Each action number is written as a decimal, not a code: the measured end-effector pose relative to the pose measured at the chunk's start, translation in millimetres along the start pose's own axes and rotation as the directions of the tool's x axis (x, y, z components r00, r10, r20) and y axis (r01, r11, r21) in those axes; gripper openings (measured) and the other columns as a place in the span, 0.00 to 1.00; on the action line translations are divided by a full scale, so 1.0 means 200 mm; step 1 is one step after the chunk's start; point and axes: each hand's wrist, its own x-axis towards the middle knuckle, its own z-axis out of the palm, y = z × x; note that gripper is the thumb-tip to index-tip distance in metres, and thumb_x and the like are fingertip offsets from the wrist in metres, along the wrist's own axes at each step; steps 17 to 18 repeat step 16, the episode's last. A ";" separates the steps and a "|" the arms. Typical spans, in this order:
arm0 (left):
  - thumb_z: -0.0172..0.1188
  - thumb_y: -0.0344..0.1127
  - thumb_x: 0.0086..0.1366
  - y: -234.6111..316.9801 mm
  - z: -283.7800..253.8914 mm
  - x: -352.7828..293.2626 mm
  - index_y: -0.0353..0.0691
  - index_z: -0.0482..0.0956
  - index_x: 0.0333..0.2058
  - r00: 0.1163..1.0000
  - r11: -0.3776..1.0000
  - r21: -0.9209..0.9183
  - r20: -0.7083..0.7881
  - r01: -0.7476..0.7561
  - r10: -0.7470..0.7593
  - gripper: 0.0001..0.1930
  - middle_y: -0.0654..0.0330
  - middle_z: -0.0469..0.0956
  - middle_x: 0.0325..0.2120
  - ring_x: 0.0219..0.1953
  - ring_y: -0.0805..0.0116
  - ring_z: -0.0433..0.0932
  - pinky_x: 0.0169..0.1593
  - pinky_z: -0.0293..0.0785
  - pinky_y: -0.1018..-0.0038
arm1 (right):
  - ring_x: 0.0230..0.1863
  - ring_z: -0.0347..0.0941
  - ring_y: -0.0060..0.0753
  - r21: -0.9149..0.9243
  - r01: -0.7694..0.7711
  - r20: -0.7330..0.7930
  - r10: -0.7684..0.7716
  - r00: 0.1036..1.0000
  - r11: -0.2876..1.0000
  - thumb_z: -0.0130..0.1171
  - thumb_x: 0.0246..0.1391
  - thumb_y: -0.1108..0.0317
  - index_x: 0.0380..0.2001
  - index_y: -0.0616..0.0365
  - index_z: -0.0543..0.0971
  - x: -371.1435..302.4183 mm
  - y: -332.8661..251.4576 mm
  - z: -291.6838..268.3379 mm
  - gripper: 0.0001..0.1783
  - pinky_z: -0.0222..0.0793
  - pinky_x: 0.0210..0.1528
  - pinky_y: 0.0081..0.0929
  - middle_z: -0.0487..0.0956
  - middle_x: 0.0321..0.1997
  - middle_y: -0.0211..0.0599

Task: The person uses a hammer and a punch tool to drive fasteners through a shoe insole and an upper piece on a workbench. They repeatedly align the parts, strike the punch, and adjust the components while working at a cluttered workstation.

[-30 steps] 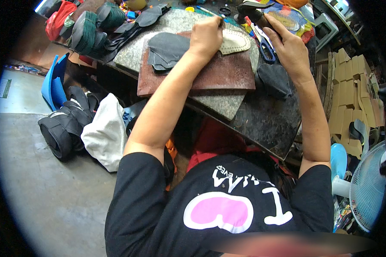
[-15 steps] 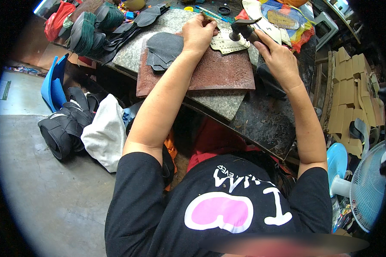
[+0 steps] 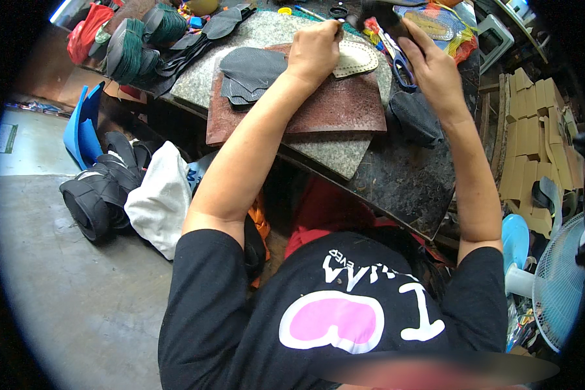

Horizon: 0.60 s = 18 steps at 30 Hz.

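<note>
My left hand (image 3: 313, 53) is closed at the far side of a reddish-brown board (image 3: 305, 120). Its fingers pinch something small, mostly hidden, with a pale tip. Just right of it, on the board, lies a cream template (image 3: 357, 60) with a rounded end and a row of holes along its rim. Textured black leather pieces (image 3: 250, 68) are stacked left of my left wrist. My right hand (image 3: 432, 65) grips a hammer (image 3: 390, 23), its dark head raised and blurred. Beside that hand lie blue-handled scissors (image 3: 403, 73).
The board rests on a grey stone slab (image 3: 205, 78) on a dark table. Dark green cord bundles (image 3: 125, 52) and black cut pieces (image 3: 205, 42) lie far left. A black piece (image 3: 416, 120) sits below my right hand. A fan (image 3: 559, 279) and cardboard (image 3: 533, 136) stand right.
My right hand has moved right with the hammer, whose head is farther up. My left hand has shifted slightly right. A white template no longer covers the scissors, and the template on the board looks different.
</note>
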 end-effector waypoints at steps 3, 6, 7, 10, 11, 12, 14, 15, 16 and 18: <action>0.61 0.35 0.62 -0.02 0.01 0.00 0.37 0.81 0.35 0.986 0.986 -0.039 -0.036 0.162 -0.164 0.07 0.50 0.82 0.28 0.32 0.55 0.83 0.38 0.78 0.64 | 0.40 0.79 0.55 -0.266 -0.027 0.089 0.052 0.995 0.964 0.51 0.62 0.42 0.57 0.32 0.75 -0.05 0.05 -0.02 0.23 0.74 0.40 0.45 0.82 0.37 0.51; 0.60 0.30 0.63 -0.04 0.02 0.00 0.33 0.80 0.35 0.879 0.789 -0.419 0.047 0.449 -0.475 0.06 0.55 0.83 0.28 0.30 0.67 0.84 0.35 0.80 0.73 | 0.38 0.80 0.57 -0.369 -0.043 0.155 0.107 0.982 0.928 0.49 0.62 0.42 0.59 0.29 0.73 -0.12 0.04 0.03 0.24 0.76 0.38 0.49 0.82 0.35 0.50; 0.58 0.27 0.65 -0.04 0.02 -0.01 0.30 0.79 0.35 0.782 0.524 -0.656 0.169 0.543 -0.600 0.05 0.56 0.83 0.30 0.29 0.71 0.84 0.34 0.81 0.79 | 0.38 0.80 0.57 -0.365 -0.047 0.142 0.105 0.984 0.930 0.49 0.62 0.42 0.58 0.29 0.74 -0.13 0.04 0.03 0.23 0.76 0.39 0.49 0.82 0.35 0.50; 0.58 0.27 0.65 -0.05 0.02 -0.01 0.29 0.79 0.37 0.811 0.551 -0.650 0.182 0.524 -0.556 0.06 0.54 0.83 0.32 0.29 0.70 0.84 0.34 0.81 0.79 | 0.39 0.80 0.56 -0.342 -0.040 0.138 0.092 0.986 0.939 0.49 0.62 0.42 0.59 0.30 0.74 -0.12 0.04 0.04 0.23 0.77 0.39 0.49 0.82 0.36 0.50; 0.59 0.27 0.65 -0.04 0.02 -0.01 0.29 0.79 0.37 0.820 0.588 -0.612 0.188 0.529 -0.541 0.06 0.54 0.83 0.32 0.29 0.70 0.84 0.34 0.81 0.79 | 0.39 0.80 0.56 -0.340 -0.044 0.147 0.099 0.984 0.939 0.49 0.62 0.42 0.59 0.30 0.74 -0.12 0.04 0.03 0.23 0.77 0.39 0.49 0.82 0.36 0.50; 0.59 0.27 0.65 -0.04 0.02 -0.01 0.29 0.80 0.37 0.830 0.622 -0.581 0.190 0.525 -0.524 0.06 0.55 0.83 0.32 0.29 0.70 0.84 0.35 0.81 0.79 | 0.39 0.80 0.56 -0.337 -0.044 0.152 0.101 0.983 0.940 0.49 0.62 0.42 0.59 0.30 0.74 -0.12 0.04 0.03 0.24 0.77 0.40 0.49 0.82 0.37 0.50; 0.60 0.28 0.65 -0.04 0.02 0.00 0.30 0.80 0.38 0.867 0.738 -0.467 0.149 0.486 -0.476 0.07 0.54 0.84 0.31 0.29 0.70 0.84 0.36 0.81 0.78 | 0.40 0.80 0.56 -0.324 -0.050 0.162 0.107 0.981 0.945 0.50 0.62 0.42 0.59 0.30 0.73 -0.12 0.05 0.03 0.24 0.76 0.41 0.49 0.83 0.37 0.50; 0.60 0.28 0.65 -0.04 0.02 0.00 0.31 0.80 0.38 0.878 0.785 -0.402 0.139 0.472 -0.457 0.07 0.54 0.84 0.31 0.30 0.70 0.84 0.36 0.81 0.78 | 0.41 0.80 0.56 -0.313 -0.056 0.167 0.113 0.979 0.948 0.50 0.62 0.42 0.59 0.30 0.73 -0.11 0.05 0.02 0.24 0.76 0.43 0.50 0.83 0.37 0.50; 0.62 0.32 0.64 -0.04 0.01 -0.01 0.32 0.81 0.40 0.908 0.862 -0.286 0.103 0.418 -0.406 0.09 0.52 0.84 0.31 0.30 0.66 0.85 0.37 0.82 0.74 | 0.41 0.80 0.56 -0.296 -0.064 0.169 0.118 0.978 0.953 0.51 0.62 0.42 0.60 0.30 0.73 -0.10 0.06 0.01 0.24 0.76 0.44 0.50 0.83 0.37 0.49; 0.62 0.32 0.64 -0.04 0.01 -0.01 0.32 0.81 0.40 0.908 0.862 -0.286 0.103 0.418 -0.406 0.09 0.52 0.84 0.31 0.30 0.66 0.85 0.37 0.82 0.74 | 0.41 0.80 0.56 -0.296 -0.064 0.169 0.118 0.978 0.953 0.51 0.62 0.42 0.60 0.30 0.73 -0.10 0.06 0.01 0.24 0.76 0.44 0.50 0.83 0.37 0.49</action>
